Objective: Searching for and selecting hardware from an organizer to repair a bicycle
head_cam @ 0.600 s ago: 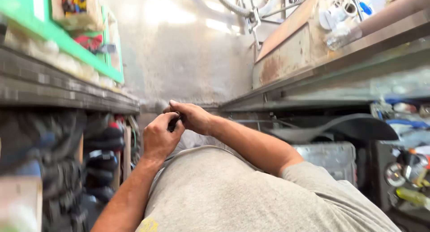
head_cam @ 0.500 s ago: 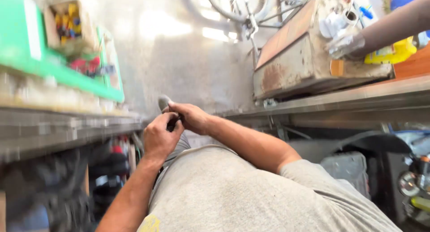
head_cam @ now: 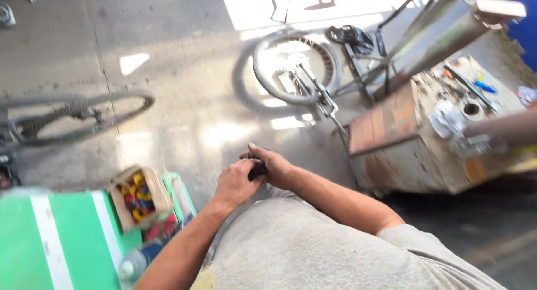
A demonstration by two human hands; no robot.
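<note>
Small open cardboard box (head_cam: 136, 197) seen at lower left, tilted, resting against top edge of green case; brown walls, filled with small yellow, red and blue pieces. Green case (head_cam: 72, 242) seen below it, flat, rectangular, crossed by white stripes. Clear plastic bottle (head_cam: 133, 263) with white cap seen just beside case's right edge. No signs or screens seen.

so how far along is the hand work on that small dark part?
Done: nothing visibly finished. In hand: both hands meet at waist height, left hand and right hand closed around a small dark object, mostly hidden. Left: cannot tell; the silver-rimmed bicycle wheel and the rusty orange workbench with scattered tools lie untouched.
</note>
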